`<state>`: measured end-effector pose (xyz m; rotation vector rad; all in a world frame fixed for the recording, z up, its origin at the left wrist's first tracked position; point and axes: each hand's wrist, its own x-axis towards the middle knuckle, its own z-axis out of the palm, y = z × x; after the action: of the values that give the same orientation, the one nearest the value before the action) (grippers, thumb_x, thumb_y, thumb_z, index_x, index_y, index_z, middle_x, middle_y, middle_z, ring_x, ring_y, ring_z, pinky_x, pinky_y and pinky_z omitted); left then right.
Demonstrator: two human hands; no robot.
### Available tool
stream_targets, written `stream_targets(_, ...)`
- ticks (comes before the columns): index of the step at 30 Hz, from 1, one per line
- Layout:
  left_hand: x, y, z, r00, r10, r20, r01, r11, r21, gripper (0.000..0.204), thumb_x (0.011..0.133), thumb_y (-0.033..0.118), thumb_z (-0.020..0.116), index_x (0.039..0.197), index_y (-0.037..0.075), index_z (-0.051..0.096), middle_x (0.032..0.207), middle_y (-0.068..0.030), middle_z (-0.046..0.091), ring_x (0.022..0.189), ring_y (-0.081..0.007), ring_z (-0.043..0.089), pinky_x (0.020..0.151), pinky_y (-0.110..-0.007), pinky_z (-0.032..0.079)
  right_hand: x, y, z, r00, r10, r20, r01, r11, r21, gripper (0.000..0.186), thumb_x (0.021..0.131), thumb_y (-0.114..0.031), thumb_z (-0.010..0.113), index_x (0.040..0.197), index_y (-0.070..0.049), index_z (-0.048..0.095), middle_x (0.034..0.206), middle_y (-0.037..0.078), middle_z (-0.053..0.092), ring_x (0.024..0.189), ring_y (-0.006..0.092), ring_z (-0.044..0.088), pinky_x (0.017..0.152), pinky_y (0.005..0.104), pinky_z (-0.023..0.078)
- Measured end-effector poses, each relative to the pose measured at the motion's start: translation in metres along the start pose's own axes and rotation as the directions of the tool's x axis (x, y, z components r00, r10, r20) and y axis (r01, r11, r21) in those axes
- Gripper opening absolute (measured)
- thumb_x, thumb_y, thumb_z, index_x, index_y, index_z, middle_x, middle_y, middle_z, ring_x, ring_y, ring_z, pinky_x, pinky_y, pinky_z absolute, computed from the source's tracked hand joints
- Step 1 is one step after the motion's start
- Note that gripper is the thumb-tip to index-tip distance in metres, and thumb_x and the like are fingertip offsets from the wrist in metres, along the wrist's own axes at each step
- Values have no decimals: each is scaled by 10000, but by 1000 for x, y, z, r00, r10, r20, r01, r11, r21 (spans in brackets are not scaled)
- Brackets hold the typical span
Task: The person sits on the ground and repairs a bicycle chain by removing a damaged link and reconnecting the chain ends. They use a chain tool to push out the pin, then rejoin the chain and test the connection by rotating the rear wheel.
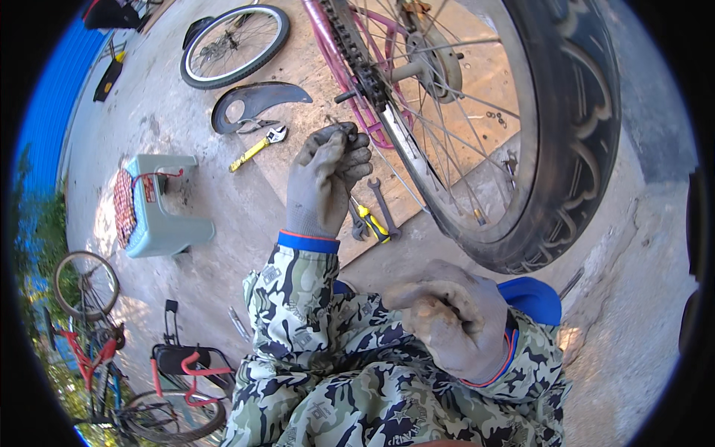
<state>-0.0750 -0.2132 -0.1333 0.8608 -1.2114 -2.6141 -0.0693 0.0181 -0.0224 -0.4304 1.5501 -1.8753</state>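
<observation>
My gloved left hand (pixel 322 179) is raised just left of the bicycle's pink frame (pixel 322 30) and chain (pixel 348 37), fingers pinched around a small, dark piece too small to make out clearly. The large rear wheel (pixel 570 134) stands at upper right. My gloved right hand (pixel 454 320) is curled lower down, in front of my body; whatever it holds, if anything, is hidden. Below my left hand lie an open-end spanner (pixel 383 205) and a yellow-and-black screwdriver (pixel 372 223). A yellow-handled adjustable wrench (pixel 252 150) lies to its upper left, on a tan board (pixel 287 164).
A loose wheel (pixel 277 56) and curved dark guard (pixel 272 93) lie at the upper left. A pale blue stool (pixel 164 231) with checked cloth (pixel 124 208) stands left. Bicycles (pixel 86 354) rest at lower left on concrete (pixel 625 320), beside greenery and blue sheeting (pixel 48 112).
</observation>
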Motion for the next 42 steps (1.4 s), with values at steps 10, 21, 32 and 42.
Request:
stream_targets(10,16,-8,2,1000,-13,-4,12,994,-105,178,1006,126,596,1170,57,594,1031,-128,629,794,-126,569,730,-288,541,-14,-6,-17,997,78,-8,-78,997,17,368,955,-280,663,1059,71,699,959,149,698,728,178,631,658,288,505)
stream_targets(21,21,-16,-1,996,60,70,-36,955,-294,169,998,151,625,1135,57,593,1015,-70,589,805,-119,538,739,-284,489,-16,-1,-10,992,102,-67,-88,979,186,331,969,-191,659,1114,105,681,927,110,670,709,128,592,641,257,479)
stream_targets(32,28,-15,-1,992,-41,116,82,922,-378,183,998,151,571,1118,13,577,999,-85,585,769,-120,523,760,-314,493,-9,6,-12,999,-14,-30,17,995,103,356,976,-193,665,1132,127,665,921,134,679,692,124,580,610,256,473)
stream_targets(42,34,-15,-2,963,-45,264,192,805,-561,232,967,144,555,1123,-28,562,989,-102,577,700,-132,521,818,-358,522,-11,5,-9,999,20,-46,-13,988,155,370,945,-157,706,1121,159,628,1000,187,705,762,148,614,663,257,497)
